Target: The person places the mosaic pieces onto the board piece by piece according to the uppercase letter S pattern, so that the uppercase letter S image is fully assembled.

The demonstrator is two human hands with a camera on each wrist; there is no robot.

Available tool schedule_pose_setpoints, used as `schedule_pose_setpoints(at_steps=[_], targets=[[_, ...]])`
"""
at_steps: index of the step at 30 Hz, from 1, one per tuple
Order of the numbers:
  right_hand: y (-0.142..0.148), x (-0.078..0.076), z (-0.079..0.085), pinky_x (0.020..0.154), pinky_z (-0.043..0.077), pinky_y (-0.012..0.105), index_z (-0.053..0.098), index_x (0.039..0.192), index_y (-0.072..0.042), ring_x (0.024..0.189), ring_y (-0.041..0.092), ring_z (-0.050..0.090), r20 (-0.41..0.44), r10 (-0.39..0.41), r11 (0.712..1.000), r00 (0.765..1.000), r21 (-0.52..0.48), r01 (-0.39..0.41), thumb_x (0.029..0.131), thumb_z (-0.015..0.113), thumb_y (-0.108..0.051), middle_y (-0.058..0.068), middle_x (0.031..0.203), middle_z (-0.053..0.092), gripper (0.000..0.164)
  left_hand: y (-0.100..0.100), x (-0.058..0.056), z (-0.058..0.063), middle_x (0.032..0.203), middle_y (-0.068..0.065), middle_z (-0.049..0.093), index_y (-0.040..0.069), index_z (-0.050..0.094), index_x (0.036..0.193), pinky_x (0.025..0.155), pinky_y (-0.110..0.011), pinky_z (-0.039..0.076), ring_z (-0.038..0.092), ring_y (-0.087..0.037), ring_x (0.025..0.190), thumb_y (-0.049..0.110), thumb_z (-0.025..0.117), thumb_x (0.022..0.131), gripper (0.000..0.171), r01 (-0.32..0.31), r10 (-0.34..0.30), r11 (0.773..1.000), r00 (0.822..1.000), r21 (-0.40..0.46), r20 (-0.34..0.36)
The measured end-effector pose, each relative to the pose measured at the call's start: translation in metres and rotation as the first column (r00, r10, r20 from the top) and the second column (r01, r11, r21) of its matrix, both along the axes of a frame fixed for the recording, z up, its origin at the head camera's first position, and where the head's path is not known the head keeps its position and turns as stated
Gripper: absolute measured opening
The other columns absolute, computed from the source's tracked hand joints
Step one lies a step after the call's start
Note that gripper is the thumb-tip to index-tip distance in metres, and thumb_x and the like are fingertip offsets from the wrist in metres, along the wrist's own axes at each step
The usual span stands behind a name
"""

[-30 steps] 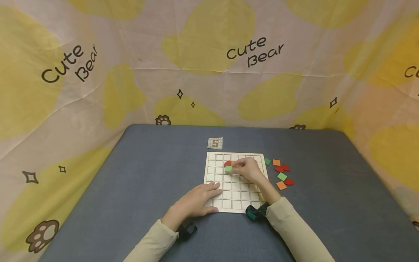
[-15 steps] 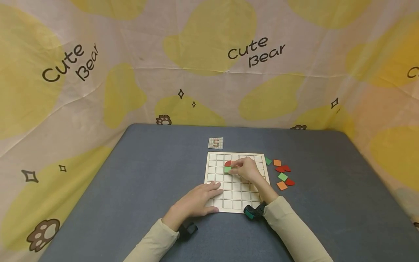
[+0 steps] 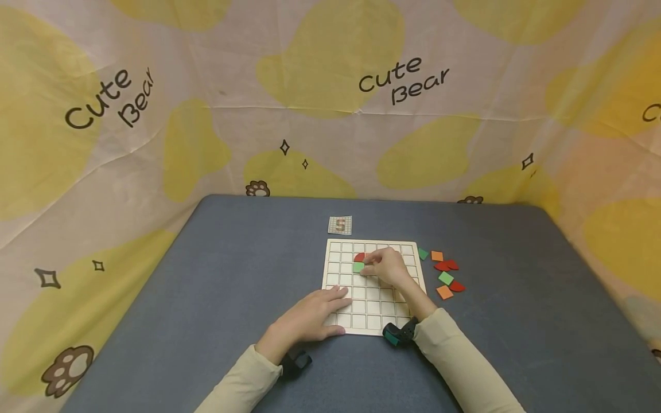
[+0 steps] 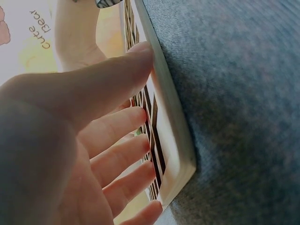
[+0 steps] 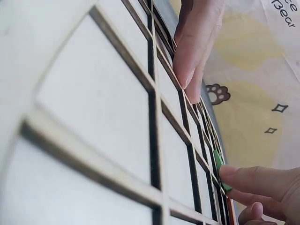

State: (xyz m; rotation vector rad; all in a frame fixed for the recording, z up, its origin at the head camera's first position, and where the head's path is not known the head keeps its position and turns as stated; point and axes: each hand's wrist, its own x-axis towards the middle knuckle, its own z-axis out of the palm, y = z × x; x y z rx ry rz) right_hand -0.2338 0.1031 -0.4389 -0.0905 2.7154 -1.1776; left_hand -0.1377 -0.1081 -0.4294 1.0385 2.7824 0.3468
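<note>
Head view: right hand [image 3: 387, 267] over the far middle of a white gridded board [image 3: 372, 310], fingers bent, thumb at a green tile [image 3: 358, 267] seated just near of a red piece [image 3: 359, 257]. Cannot tell whether anything sits pinched between those fingers. Left hand [image 3: 310, 314] relaxed and spread on the board's near left part; in the left wrist view, thumb on the pale rim, fingertips on the grid. Black wrist devices [image 3: 296, 362] below both cuffs, pale sleeves [image 3: 245, 378] behind.

Just right of the board, a loose scatter of colored pieces [image 3: 446, 279]: green, orange and red, nearest green one close against the far right edge. Beyond the far left corner, apart from the board, a small printed card [image 3: 340, 225].

Underneath all, a blue-grey tabletop [image 3: 248, 258], rounded at both far corners, sides slanting outward toward the near end. Wide stretch of it left of the board, another right of the scatter, narrower strip between card and far edge. Around the far side and both flanks, a creased yellow-and-white backdrop [image 3: 330, 132] with "Cute Bear" lettering and paw prints.
</note>
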Motion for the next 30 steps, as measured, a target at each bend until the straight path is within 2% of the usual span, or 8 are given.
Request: schedule_pose_setpoints(at_steps=[7, 14, 20, 26, 30], targets=[[0.000, 0.000, -0.001, 0.064, 0.038, 0.024, 0.076, 0.095, -0.007, 0.079, 0.018, 0.049, 0.002, -0.006, 1.000, 1.000, -0.008, 0.006, 0.075, 0.081, -0.016, 0.011, 0.097, 0.068, 0.023, 0.000, 0.000, 0.000, 0.149, -0.008, 0.049, 0.013, 0.055, 0.137, 0.113, -0.043, 0.041, 0.046, -0.025, 0.140, 0.038, 0.068, 0.087, 0.058, 0.006, -0.006, 1.000, 1.000, 0.007, -0.018], [0.001, -0.001, -0.003, 0.068, 0.042, 0.025, 0.076, 0.094, -0.008, 0.084, 0.018, 0.051, 0.020, -0.017, 1.000, 1.000, -0.019, 0.018, 0.076, 0.080, -0.017, 0.011, 0.102, 0.068, 0.021, 0.000, 0.000, -0.002, 0.148, -0.009, 0.050, 0.012, 0.055, 0.136, 0.112, -0.043, 0.042, 0.047, -0.027, 0.138, 0.037, 0.070, 0.086, 0.058, 0.016, -0.015, 1.000, 0.999, 0.017, -0.032], [0.002, -0.001, -0.003, 0.065, 0.039, 0.025, 0.076, 0.093, -0.008, 0.081, 0.018, 0.049, 0.020, -0.012, 1.000, 1.000, -0.027, 0.012, 0.076, 0.080, -0.017, 0.011, 0.097, 0.067, 0.020, -0.001, -0.001, -0.002, 0.149, -0.008, 0.049, 0.013, 0.055, 0.137, 0.113, -0.042, 0.041, 0.047, -0.025, 0.139, 0.038, 0.069, 0.086, 0.058, 0.012, -0.012, 1.000, 0.999, 0.005, -0.029], [0.009, 0.003, -0.002, 0.077, 0.049, 0.035, 0.075, 0.093, -0.006, 0.094, 0.024, 0.057, 0.001, -0.002, 0.999, 1.000, -0.042, 0.002, 0.078, 0.079, -0.020, 0.015, 0.108, 0.069, 0.020, -0.001, -0.001, -0.002, 0.149, -0.008, 0.049, 0.013, 0.055, 0.137, 0.113, -0.043, 0.041, 0.046, -0.025, 0.139, 0.038, 0.068, 0.086, 0.058, 0.014, -0.014, 1.000, 0.999, 0.009, -0.029], [0.015, 0.003, -0.001, 0.067, 0.044, 0.029, 0.076, 0.094, -0.007, 0.085, 0.021, 0.053, 0.004, -0.017, 0.998, 1.000, -0.055, 0.018, 0.080, 0.077, -0.020, 0.013, 0.097, 0.068, 0.018, -0.001, -0.001, -0.003, 0.149, -0.008, 0.049, 0.013, 0.055, 0.137, 0.113, -0.043, 0.041, 0.046, -0.025, 0.139, 0.038, 0.068, 0.086, 0.058, 0.013, -0.013, 1.000, 1.000, 0.007, -0.027]])
